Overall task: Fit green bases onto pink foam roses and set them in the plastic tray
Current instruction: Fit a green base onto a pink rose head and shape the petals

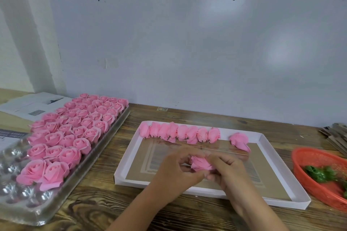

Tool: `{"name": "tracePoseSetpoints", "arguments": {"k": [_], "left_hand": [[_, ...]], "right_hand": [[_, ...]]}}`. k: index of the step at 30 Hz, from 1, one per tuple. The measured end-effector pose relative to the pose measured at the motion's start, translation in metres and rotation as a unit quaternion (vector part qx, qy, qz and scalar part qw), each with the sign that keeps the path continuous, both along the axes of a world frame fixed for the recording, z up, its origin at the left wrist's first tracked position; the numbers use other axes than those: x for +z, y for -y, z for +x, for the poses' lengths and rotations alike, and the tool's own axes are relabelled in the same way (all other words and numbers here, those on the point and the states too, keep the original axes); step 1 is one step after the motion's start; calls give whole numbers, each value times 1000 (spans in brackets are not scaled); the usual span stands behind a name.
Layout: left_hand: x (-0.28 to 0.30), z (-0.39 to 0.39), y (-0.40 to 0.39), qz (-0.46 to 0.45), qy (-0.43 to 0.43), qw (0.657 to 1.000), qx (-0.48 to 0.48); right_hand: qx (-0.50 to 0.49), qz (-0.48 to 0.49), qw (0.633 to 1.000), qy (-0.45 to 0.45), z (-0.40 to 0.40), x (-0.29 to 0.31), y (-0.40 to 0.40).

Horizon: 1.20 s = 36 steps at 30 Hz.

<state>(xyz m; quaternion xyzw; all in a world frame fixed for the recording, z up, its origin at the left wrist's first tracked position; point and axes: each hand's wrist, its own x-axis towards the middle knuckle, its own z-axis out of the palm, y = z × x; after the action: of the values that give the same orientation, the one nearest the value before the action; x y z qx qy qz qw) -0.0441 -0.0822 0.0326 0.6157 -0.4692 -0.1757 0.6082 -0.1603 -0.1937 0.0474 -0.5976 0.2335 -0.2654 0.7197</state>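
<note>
My left hand [174, 170] and my right hand [227, 170] meet over the white cardboard tray [129, 159], and both grip one pink foam rose [200, 163] between their fingertips. Whether a green base sits under it is hidden by my fingers. Along the tray's far edge lies a row of several pink roses [180, 133] on their sides, and one more rose [239, 141] lies apart to the right. At the left, the clear plastic tray [22, 199] holds several upright pink roses [78, 127], with bare cups at its near end. Green bases [319, 173] lie in a red basket [308, 154] at the right.
Printed papers [32, 106] lie at the back left beside the plastic tray. A stack of flat grey sheets [336, 135] sits at the far right edge. The wooden table [169, 217] runs up to a white wall panel [187, 52] behind.
</note>
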Motion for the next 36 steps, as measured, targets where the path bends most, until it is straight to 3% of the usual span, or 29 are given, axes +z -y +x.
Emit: {"name": "tracePoseSetpoints", "arguments": {"k": [11, 14, 17, 20, 23, 25, 28, 30, 36], "left_hand": [[0, 0, -2, 6, -12, 1000, 19], [1, 0, -2, 8, -24, 999, 28], [3, 1, -3, 9, -44, 999, 28], [6, 1, -4, 12, -63, 997, 38], [7, -3, -3, 18, -73, 996, 47], [8, -7, -4, 22, -79, 996, 43], [9, -9, -4, 31, -89, 995, 32], [9, -9, -5, 34, -92, 995, 30], [8, -9, -5, 41, -96, 994, 29]], "right_hand": [[19, 14, 999, -28, -2, 3, 1], [15, -42, 996, -83, -5, 8, 2], [-88, -159, 977, -111, -18, 20, 21], [-242, -261, 928, -111, -58, 37, 65], [-333, -363, 816, -301, -108, 40, 128], [-306, -330, 784, -429, -130, 35, 165], [-168, -342, 737, -558, -140, 19, 191], [-126, -368, 728, -565, -140, 7, 197], [-149, -405, 704, -564, -143, 8, 208]]}}
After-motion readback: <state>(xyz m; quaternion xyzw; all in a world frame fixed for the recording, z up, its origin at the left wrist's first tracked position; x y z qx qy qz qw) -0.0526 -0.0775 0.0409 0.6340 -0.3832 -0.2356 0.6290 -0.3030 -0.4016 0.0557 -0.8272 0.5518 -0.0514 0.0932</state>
